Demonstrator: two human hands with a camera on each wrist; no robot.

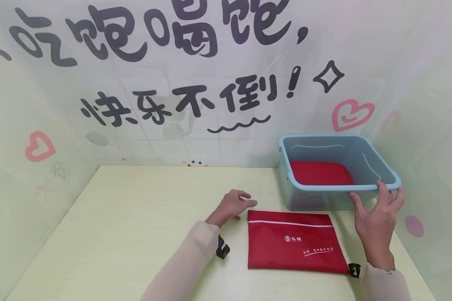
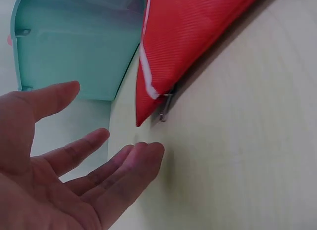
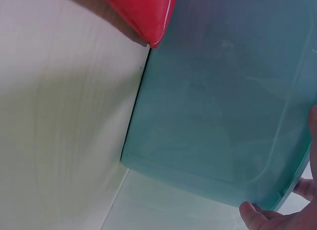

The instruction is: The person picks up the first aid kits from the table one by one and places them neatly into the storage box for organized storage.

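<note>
A red zippered document pouch (image 1: 291, 244) lies flat on the table, with a pale zipper strip near its far edge and white print. Just off its far left corner is my left hand (image 1: 235, 205), fingers loosely spread and holding nothing. In the left wrist view a gap separates the fingertips (image 2: 153, 153) from the pouch corner (image 2: 158, 81) and its zipper pull. My right hand (image 1: 378, 225) grips the near right rim corner of a blue plastic bin (image 1: 316, 200), with the thumb in front and fingers over the edge. Something red (image 1: 320, 173) lies inside the bin.
The pale wooden table (image 1: 143, 217) extends left of the pouch. Behind it hangs a white printed backdrop (image 1: 218, 146) with dark lettering, and a side panel (image 1: 433, 188) stands close to the bin's right. Black wrist cameras (image 1: 222, 247) sit on both wrists.
</note>
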